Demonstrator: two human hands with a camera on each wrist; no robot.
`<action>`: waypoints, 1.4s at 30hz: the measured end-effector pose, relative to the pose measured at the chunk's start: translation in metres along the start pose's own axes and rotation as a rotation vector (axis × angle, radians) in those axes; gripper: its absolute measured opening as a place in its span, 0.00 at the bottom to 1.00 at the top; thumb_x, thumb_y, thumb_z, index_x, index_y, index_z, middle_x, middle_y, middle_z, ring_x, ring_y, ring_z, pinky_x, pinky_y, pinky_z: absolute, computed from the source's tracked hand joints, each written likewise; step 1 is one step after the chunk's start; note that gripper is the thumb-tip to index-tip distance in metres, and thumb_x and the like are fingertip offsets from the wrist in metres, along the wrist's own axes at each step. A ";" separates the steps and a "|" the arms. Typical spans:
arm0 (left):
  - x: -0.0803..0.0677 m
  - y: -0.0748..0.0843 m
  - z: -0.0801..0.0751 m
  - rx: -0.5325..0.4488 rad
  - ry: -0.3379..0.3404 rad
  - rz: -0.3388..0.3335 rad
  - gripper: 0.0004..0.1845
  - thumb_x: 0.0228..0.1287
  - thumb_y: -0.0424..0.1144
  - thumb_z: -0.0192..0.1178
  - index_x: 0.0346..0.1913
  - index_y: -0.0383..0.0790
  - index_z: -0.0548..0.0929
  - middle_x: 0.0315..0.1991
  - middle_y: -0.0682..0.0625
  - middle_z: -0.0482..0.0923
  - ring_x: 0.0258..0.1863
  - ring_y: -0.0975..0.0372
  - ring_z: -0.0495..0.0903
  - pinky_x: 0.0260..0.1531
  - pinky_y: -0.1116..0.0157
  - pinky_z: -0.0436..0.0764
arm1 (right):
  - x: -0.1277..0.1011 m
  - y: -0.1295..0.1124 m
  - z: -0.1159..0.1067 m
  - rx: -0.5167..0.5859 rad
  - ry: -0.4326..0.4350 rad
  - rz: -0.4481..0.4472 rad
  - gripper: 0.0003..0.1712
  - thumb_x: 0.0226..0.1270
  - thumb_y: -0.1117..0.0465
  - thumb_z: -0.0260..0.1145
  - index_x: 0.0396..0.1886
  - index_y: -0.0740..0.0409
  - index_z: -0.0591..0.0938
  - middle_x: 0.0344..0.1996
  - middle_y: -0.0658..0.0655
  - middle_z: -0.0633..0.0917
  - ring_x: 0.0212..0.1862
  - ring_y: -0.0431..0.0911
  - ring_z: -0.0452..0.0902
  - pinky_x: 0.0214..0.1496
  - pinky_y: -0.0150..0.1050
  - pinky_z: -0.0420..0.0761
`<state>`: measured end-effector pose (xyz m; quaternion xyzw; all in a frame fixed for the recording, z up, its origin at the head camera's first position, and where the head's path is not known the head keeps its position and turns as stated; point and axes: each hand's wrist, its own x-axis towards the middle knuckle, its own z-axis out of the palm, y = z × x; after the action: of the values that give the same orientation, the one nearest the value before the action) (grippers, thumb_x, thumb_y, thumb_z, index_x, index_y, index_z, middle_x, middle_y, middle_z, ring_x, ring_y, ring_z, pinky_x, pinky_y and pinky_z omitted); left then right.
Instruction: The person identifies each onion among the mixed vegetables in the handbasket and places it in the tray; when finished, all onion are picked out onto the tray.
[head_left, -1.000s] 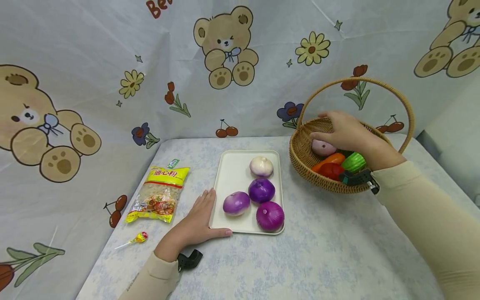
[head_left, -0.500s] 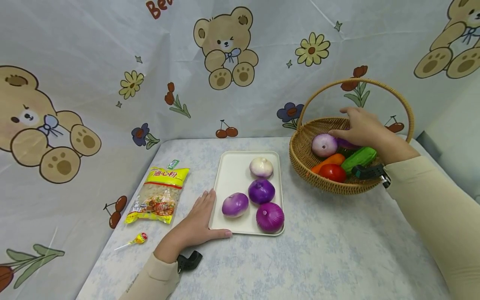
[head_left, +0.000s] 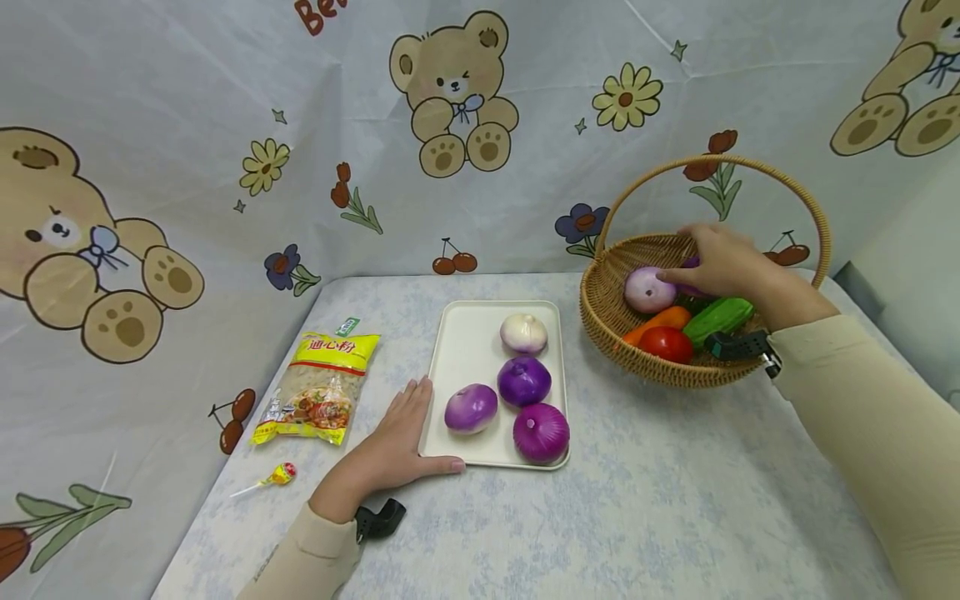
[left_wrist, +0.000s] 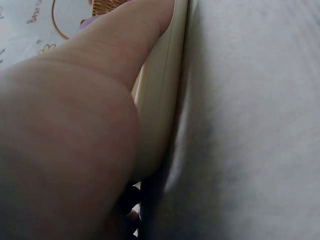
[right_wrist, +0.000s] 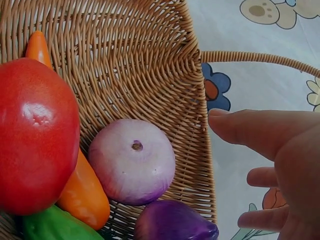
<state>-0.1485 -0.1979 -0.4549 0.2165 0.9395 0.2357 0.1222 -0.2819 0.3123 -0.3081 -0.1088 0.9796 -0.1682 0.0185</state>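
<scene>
My left hand (head_left: 386, 446) rests at the near left corner of a white tray (head_left: 468, 333), its fingers along the left edge and its thumb along the near edge. On the tray lie a whitish onion (head_left: 523, 333) and several purple onions (head_left: 542, 433). My right hand (head_left: 723, 262) hovers over the wicker basket (head_left: 600, 292), fingers spread and thumb out, above a dark purple onion (right_wrist: 175, 222) that it partly hides in the head view. Beside that one sits a pale purple onion (right_wrist: 132, 162); in the right wrist view no finger touches either.
In the basket also lie a red tomato (head_left: 666, 344), an orange carrot-shaped vegetable (head_left: 660, 323) and a green cucumber-like vegetable (head_left: 720, 321). A yellow pasta bag (head_left: 318, 387), a small green packet (head_left: 347, 327) and a lollipop (head_left: 277, 475) lie left. The basket handle (head_left: 817, 225) arches up.
My right hand has moved right from over the pale purple onion to the dark purple one, and its fingers have dipped slightly. The left hand stays by the tray.
</scene>
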 end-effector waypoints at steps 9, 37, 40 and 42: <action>0.001 -0.002 0.001 0.012 -0.004 -0.003 0.77 0.52 0.83 0.63 0.85 0.33 0.37 0.85 0.41 0.32 0.83 0.51 0.29 0.78 0.52 0.35 | 0.000 0.005 0.004 0.014 -0.026 0.018 0.50 0.72 0.46 0.73 0.73 0.81 0.63 0.60 0.83 0.72 0.61 0.74 0.69 0.66 0.73 0.66; 0.002 -0.002 0.000 0.014 0.003 -0.005 0.77 0.51 0.83 0.64 0.84 0.33 0.37 0.85 0.41 0.33 0.83 0.51 0.30 0.78 0.53 0.36 | -0.004 0.033 0.024 0.068 0.076 0.138 0.39 0.67 0.59 0.75 0.66 0.80 0.69 0.56 0.84 0.74 0.56 0.77 0.71 0.60 0.73 0.71; 0.002 -0.002 0.001 0.014 0.003 -0.005 0.77 0.51 0.83 0.64 0.84 0.33 0.37 0.85 0.41 0.33 0.83 0.51 0.30 0.78 0.53 0.36 | -0.006 0.034 0.022 0.085 0.077 0.152 0.39 0.69 0.56 0.75 0.66 0.78 0.70 0.56 0.83 0.74 0.56 0.76 0.71 0.60 0.73 0.72; 0.002 -0.002 0.001 0.014 0.001 -0.008 0.77 0.51 0.83 0.64 0.85 0.33 0.37 0.85 0.42 0.32 0.83 0.52 0.30 0.78 0.53 0.36 | -0.008 0.033 0.021 0.100 0.081 0.165 0.40 0.70 0.53 0.75 0.67 0.77 0.70 0.56 0.83 0.74 0.55 0.76 0.71 0.59 0.73 0.72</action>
<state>-0.1503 -0.1980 -0.4568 0.2135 0.9420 0.2289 0.1210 -0.2798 0.3374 -0.3391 -0.0197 0.9755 -0.2190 -0.0021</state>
